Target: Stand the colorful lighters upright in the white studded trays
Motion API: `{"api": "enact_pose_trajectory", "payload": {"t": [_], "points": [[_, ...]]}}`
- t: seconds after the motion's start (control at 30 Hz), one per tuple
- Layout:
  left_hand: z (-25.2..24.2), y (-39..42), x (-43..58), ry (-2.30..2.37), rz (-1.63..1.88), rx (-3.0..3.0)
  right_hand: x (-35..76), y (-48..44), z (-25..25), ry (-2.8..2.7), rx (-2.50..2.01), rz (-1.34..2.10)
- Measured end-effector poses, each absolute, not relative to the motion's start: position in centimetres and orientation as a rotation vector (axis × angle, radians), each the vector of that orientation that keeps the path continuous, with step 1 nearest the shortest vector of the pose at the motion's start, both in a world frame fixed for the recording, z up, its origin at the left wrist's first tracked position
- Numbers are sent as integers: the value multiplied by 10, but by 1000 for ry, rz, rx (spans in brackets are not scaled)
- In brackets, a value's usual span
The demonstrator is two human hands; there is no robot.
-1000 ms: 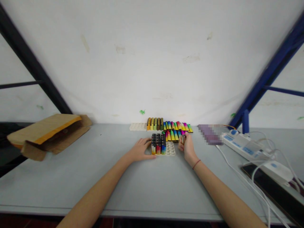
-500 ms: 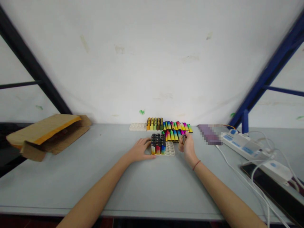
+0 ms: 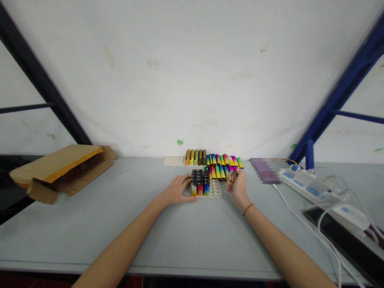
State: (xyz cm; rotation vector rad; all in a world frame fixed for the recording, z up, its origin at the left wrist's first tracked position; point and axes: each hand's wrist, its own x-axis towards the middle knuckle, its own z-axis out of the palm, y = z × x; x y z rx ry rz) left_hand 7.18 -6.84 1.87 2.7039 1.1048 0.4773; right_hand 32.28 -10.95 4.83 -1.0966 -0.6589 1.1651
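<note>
Several lighters (image 3: 200, 188) with black tops and coloured bodies stand upright in a white tray (image 3: 215, 189) with round holes. My left hand (image 3: 177, 190) is curved around the tray's left end, its thumb along the front edge and its fingers at the back, gripping it. To the right of the tray, my right hand (image 3: 238, 186) is closed around a lighter; its metal top (image 3: 234, 175) shows above the curled fingers, and its body is mostly hidden. Behind the tray, more bright lighters (image 3: 222, 172) lie in two rows, partly covered by the right hand.
At the wall stand several yellow to green lighters (image 3: 196, 157) beside another white holed tray (image 3: 174, 161). An open brown cardboard package (image 3: 63, 168) lies left. On the right are a power strip (image 3: 324, 196) with white cables and a dark phone-like slab (image 3: 345, 240).
Both hands stay almost where they were; the right hand has shifted very slightly, with the lighter still in it. The whole view has moved a touch.
</note>
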Motion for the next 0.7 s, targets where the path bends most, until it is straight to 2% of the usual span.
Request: {"api": "enact_pose_trajectory", "payload": {"t": [0.5,0.7], "points": [[18,-68,71,1087,504,2707,324,-109,49,-664,-1106,1166],[19,-69,71,1099,480,2706,320,-116,51,-870,-1082,1000]]}}
